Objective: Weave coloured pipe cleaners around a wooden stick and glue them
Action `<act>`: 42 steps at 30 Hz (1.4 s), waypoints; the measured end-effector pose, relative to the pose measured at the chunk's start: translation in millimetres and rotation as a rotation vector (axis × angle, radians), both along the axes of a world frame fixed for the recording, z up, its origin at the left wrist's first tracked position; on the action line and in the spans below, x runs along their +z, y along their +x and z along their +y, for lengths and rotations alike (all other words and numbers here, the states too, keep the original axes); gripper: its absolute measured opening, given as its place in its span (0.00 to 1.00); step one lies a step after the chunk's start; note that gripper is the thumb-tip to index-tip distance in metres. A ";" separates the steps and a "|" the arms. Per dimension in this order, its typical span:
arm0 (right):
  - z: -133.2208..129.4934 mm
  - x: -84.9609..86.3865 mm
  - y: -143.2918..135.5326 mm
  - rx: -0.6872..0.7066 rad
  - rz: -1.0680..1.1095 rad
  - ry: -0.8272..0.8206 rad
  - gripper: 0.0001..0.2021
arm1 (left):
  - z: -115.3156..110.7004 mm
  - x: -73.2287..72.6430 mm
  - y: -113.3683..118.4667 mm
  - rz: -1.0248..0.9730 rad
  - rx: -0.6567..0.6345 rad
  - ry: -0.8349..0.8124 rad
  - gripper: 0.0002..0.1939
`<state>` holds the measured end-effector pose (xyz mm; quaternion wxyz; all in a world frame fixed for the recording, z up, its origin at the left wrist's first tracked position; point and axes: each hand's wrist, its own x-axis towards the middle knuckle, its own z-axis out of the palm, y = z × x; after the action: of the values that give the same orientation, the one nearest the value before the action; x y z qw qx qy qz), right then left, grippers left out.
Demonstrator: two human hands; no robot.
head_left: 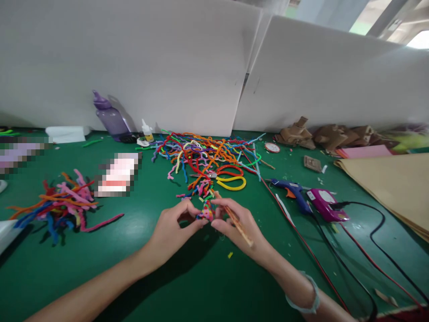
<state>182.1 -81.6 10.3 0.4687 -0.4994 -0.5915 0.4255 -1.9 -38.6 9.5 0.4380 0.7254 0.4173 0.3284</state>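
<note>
Between both hands, above the green table, is a small multicoloured piece [208,210] that looks made of pipe cleaner bits. My left hand [174,223] pinches its left side between thumb and fingers. On the other side, my right hand [239,223] has fingertips and thumb closed on the piece, and a thin wooden stick [237,221] lies across that hand. Short pipe cleaner cuttings [203,188] are just beyond the fingers. Scissors [231,177] with one orange and one yellow handle loop lie behind them.
A tangle of pipe cleaners [208,152] covers the back centre, and another pile [67,201] is at left. A purple bottle [112,118] leans at the back. On the right are a blue glue gun [293,193], a magenta device [326,205], trailing cables and brown paper [392,183].
</note>
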 end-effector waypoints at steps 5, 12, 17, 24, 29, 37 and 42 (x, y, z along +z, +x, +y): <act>-3.0 1.1 -5.1 -0.113 -0.211 0.215 0.10 | -3.3 -4.0 -2.1 0.050 -0.059 0.343 0.03; -6.5 -5.2 -7.9 -0.030 -0.073 0.129 0.08 | -6.1 -12.5 -0.8 -0.056 -0.159 0.321 0.05; -8.5 -7.6 -9.0 0.000 0.018 0.142 0.08 | -3.6 -13.1 -2.9 -0.111 -0.227 0.495 0.08; -1.7 0.7 -0.2 0.044 -0.011 -0.001 0.12 | 3.6 -11.0 -4.8 -0.025 -0.275 0.779 0.07; -2.9 3.7 -3.7 0.117 -0.031 -0.030 0.08 | 3.6 -8.7 -3.9 0.005 -0.309 0.835 0.07; -7.0 3.9 -9.0 0.076 0.133 -0.116 0.07 | 1.8 -12.8 -2.4 -0.006 -0.317 0.796 0.08; -10.6 6.5 -13.9 0.031 0.181 -0.139 0.10 | 1.1 -13.6 -1.8 0.002 -0.293 0.817 0.08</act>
<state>168.2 -92.2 16.8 0.4777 -0.4812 -0.5234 0.5160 -3.7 -37.5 -4.1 0.1563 0.8911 0.1462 0.4002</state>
